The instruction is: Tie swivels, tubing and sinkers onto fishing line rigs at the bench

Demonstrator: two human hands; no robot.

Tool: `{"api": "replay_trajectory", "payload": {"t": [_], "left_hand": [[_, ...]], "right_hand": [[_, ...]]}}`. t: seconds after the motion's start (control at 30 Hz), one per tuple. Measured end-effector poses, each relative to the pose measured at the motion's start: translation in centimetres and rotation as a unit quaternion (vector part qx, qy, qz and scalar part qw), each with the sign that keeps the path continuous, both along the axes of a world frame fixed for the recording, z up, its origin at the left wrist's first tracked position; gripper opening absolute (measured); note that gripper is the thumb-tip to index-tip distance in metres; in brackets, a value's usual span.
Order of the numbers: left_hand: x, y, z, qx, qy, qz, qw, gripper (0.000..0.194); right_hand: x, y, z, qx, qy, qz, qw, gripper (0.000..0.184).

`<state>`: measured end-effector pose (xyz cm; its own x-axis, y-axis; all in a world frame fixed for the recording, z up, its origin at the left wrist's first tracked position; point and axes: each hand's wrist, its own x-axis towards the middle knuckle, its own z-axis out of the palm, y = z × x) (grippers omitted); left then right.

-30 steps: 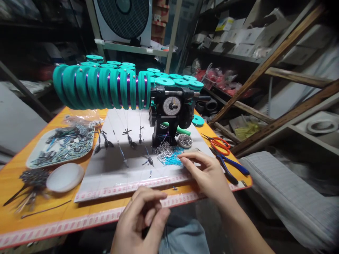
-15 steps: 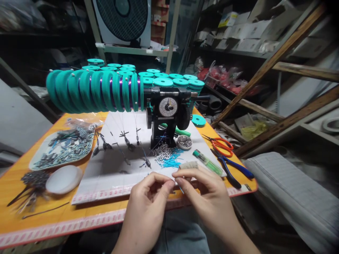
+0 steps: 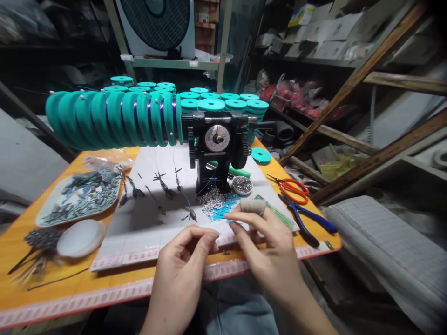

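Observation:
My left hand [image 3: 183,267] is closed in a pinch over the front edge of the white board [image 3: 139,239]; what sits between thumb and forefinger is too small to make out. Right of it, my right hand [image 3: 270,246] has thumb and forefinger apart, their tips close to a pile of thin blue strips [image 3: 225,209]. Small silvery beads [image 3: 211,199] lie beside the strips. A grey spool of thread [image 3: 253,206] shows just behind my right fingers. Farther back stands a black winding device [image 3: 213,163] with a round dial, carrying a row of teal spools [image 3: 115,118].
Small dark rigs [image 3: 188,214] hang on lines from the spools. At left are a tray of small parts [image 3: 78,200] and a white dish [image 3: 81,238]. Orange-handled scissors [image 3: 295,190], blue-handled pliers [image 3: 303,221] and a round tub of metal bits [image 3: 241,185] lie at right.
My hands have come apart. The right hand has moved up toward the blue strips with its fingers parted, while the left stays pinched, slightly farther left. The view has shifted slightly.

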<state>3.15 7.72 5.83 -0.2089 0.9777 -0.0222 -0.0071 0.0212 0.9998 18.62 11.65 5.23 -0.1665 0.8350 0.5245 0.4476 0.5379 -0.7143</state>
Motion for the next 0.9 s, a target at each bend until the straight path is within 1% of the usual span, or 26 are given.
{"api": "replay_trajectory", "payload": {"t": [0.03, 0.1, 0.17, 0.23, 0.3, 0.37, 0.43, 0.5, 0.57, 0.67, 0.73, 0.77, 0.83, 0.9], "left_hand": [[-0.1, -0.2, 0.1, 0.001, -0.007, -0.001, 1.000, 0.022], [-0.2, -0.6, 0.3, -0.005, -0.028, -0.012, 1.000, 0.023], [-0.3, -1.2, 0.4, -0.014, -0.052, -0.032, 0.998, 0.026], [-0.4, -1.9, 0.5, -0.013, -0.064, -0.043, 0.997, 0.028], [-0.5, -2.6, 0.7, -0.007, -0.067, -0.024, 0.997, 0.028], [-0.7, -3.3, 0.9, -0.009, -0.076, 0.011, 0.997, 0.027], [-0.9, -4.0, 1.1, -0.017, -0.088, 0.043, 0.995, 0.027], [-1.2, -4.6, 1.2, -0.023, -0.095, 0.060, 0.993, 0.026], [-1.5, -5.1, 1.2, -0.031, -0.096, 0.068, 0.993, 0.024], [-1.8, -5.7, 1.1, -0.039, -0.094, 0.069, 0.992, 0.017], [-2.0, -6.0, 0.8, -0.036, -0.097, 0.069, 0.992, 0.016], [-2.2, -6.1, 0.7, -0.034, -0.100, 0.069, 0.992, 0.017], [-2.6, -6.4, 0.3, -0.030, -0.102, 0.066, 0.992, 0.016], [-3.0, -6.7, -0.2, -0.016, -0.083, 0.050, 0.995, 0.016]], "right_hand": [[-0.3, -0.5, 0.3, -0.042, 0.050, 0.022, 0.998, 0.016], [-1.0, -1.4, 0.7, -0.119, 0.138, 0.061, 0.981, 0.014], [-1.8, -2.0, 0.9, -0.165, 0.213, 0.094, 0.958, 0.009], [-2.5, -2.3, 0.6, -0.201, 0.272, 0.119, 0.934, 0.002], [-3.0, -2.7, 0.2, -0.241, 0.307, 0.130, 0.912, 0.006], [-3.4, -3.2, -0.4, -0.283, 0.321, 0.136, 0.893, 0.011], [-3.7, -3.7, -0.8, -0.328, 0.338, 0.154, 0.869, 0.016], [-4.0, -4.3, -1.0, -0.361, 0.358, 0.172, 0.844, 0.018], [-4.3, -4.8, -0.9, -0.381, 0.376, 0.173, 0.827, 0.018], [-4.9, -5.4, -0.9, -0.393, 0.378, 0.174, 0.820, 0.018], [-5.2, -5.7, -1.1, -0.399, 0.374, 0.192, 0.815, 0.016], [-5.3, -5.8, -1.2, -0.395, 0.369, 0.200, 0.817, 0.015], [-5.5, -5.9, -1.4, -0.364, 0.353, 0.199, 0.839, 0.015], [-5.5, -5.8, -1.4, -0.307, 0.335, 0.184, 0.871, 0.011]]}}
